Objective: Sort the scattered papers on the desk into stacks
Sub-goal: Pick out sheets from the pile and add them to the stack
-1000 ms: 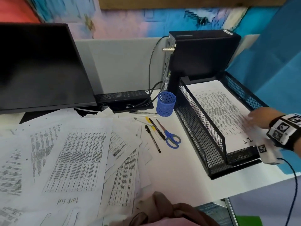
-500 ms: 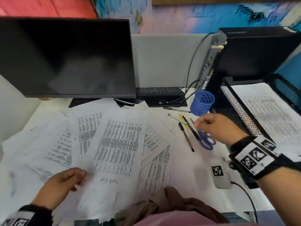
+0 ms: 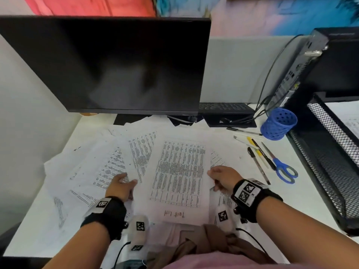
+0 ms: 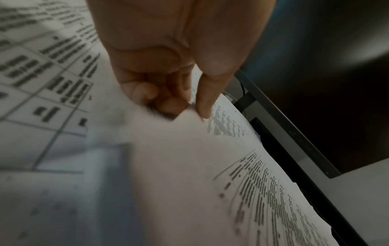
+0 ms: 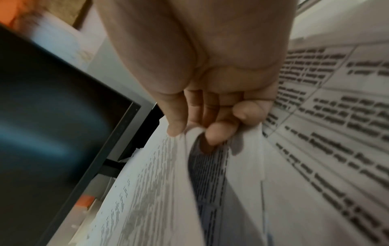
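A printed sheet with a table and a red handwritten heading [image 3: 178,175] lies on top of the scattered papers [image 3: 93,167] in the middle of the white desk. My left hand [image 3: 121,186] pinches its left edge between thumb and curled fingers [image 4: 168,103]. Along the right edge my right hand [image 3: 221,178] pinches the same sheet, thumb on top and fingers under the lifted edge [image 5: 193,133]. The sheet [image 5: 151,191] bows up slightly between both hands. More printed pages [image 5: 328,116] lie beneath and around it.
A black monitor [image 3: 108,63] stands at the back. At the right is a black mesh tray [image 3: 330,152] holding papers, with a computer case [image 3: 314,65] behind it. A blue pen cup [image 3: 278,124], pens [image 3: 258,164] and blue scissors [image 3: 283,169] lie right of the papers.
My right hand came back from the mesh tray to the paper pile and took the top sheet's right edge. My left hand came into view and moved right to grip the left edge.
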The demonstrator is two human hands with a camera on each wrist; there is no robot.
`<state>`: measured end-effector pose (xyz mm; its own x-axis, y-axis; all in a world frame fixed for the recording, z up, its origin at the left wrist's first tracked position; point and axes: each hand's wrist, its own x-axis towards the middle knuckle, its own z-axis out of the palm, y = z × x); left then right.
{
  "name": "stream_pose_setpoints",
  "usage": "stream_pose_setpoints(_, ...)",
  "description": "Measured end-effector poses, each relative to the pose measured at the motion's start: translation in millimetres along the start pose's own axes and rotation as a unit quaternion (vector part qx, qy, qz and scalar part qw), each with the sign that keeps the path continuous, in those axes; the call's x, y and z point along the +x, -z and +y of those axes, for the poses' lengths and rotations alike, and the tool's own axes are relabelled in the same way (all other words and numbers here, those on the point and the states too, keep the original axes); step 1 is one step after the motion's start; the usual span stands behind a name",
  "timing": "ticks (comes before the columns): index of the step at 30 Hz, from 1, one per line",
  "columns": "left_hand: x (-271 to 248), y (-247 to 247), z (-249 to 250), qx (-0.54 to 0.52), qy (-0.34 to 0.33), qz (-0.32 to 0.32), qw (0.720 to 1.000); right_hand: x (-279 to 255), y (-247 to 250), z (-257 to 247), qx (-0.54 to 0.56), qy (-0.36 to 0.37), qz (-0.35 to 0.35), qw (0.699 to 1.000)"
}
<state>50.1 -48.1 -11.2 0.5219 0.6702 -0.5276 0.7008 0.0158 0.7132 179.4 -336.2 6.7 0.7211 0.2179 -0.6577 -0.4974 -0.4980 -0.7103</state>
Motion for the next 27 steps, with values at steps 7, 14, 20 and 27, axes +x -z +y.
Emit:
stream_pose_setpoints(7, 2.4, 17.2, -9.7, 0.092, -0.088, -0.082, 0.988, 3.3, -5.8, -5.5, -0.168, 0.042, 0.059, 0.983)
stream_pose_setpoints(14, -4.8, 31.5, -17.0, 0.103, -0.084, -0.203, 0.97, -4.1, -30.5, -13.3, -0.206, 0.024, 0.04, 0.977)
stream_pose_setpoints(20, -12.4, 31.8, -10.2, -0.008, -0.025, -0.185, 0.982, -13.6, -36.7, -7.3, -0.188, 0.058, 0.009, 0.98)
stream_pose_setpoints(27, -24.0, 9.5, -8.5, 0.123, -0.116, -0.045, 0.985, -20.2, -29.3, 3.6, -0.154, 0.098, -0.006, 0.983)
